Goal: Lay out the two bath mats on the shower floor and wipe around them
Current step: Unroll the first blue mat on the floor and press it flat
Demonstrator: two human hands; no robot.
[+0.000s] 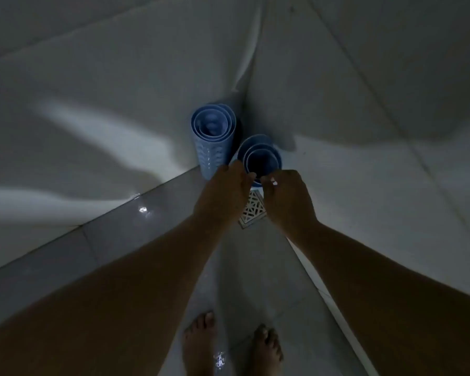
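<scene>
Two blue bath mats stand rolled up on end in the shower corner. The left roll [211,137] leans against the left wall and shows a raised wave pattern on its side. The right roll [259,156] is nearer to me. My left hand [223,196] grips the near left rim of the right roll. My right hand [288,199] pinches its near right rim with curled fingers. The lower part of that roll is hidden behind my hands.
A square metal floor drain [253,210] lies just below my hands. Tiled walls [106,104] meet in the corner behind the rolls. My bare feet [201,343] stand on the wet grey floor tiles [250,280]. The light is dim.
</scene>
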